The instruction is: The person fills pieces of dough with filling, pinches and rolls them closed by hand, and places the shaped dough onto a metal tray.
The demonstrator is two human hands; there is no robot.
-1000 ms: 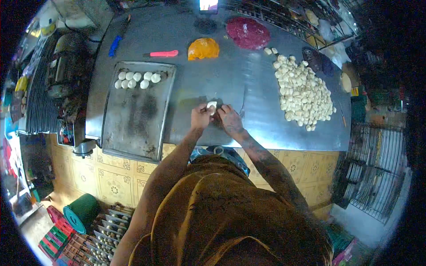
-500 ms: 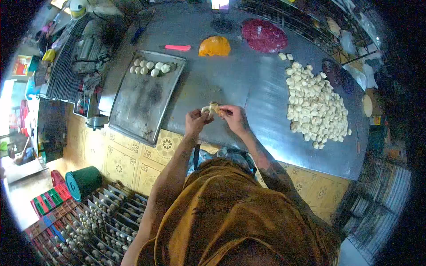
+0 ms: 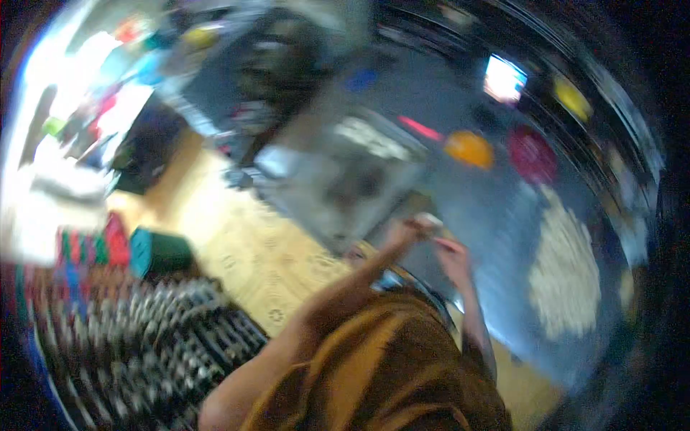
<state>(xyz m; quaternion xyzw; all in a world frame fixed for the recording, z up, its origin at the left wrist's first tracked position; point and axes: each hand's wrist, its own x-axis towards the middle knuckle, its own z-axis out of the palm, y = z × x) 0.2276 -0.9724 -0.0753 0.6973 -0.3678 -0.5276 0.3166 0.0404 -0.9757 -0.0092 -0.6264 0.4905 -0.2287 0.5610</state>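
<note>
The whole view is smeared by motion. Over the near edge of the metal table, my left hand (image 3: 405,235) is closed on a small pale piece of dough (image 3: 429,220), which shows at its fingertips. My right hand (image 3: 454,261) is just to the right and a little lower, its fingers pointing toward the dough; blur hides whether they pinch anything. To the left of my hands lies a metal baking tray (image 3: 359,179) with a cluster of white dough balls (image 3: 371,138) at its far end. A large spread of pale dough pieces (image 3: 566,269) covers the table's right side.
An orange mound (image 3: 469,149), a dark pink mound (image 3: 532,154) and a pink-red strip-like object (image 3: 420,128) lie farther back, near a lit screen (image 3: 505,79). At lower left are a green bin (image 3: 159,253) and a rack (image 3: 158,337) with many small round pieces.
The camera has swung left and tilted, so the table shifts right in view. My hands stay close together; the brownish lump seen between them earlier no longer shows clearly.
</note>
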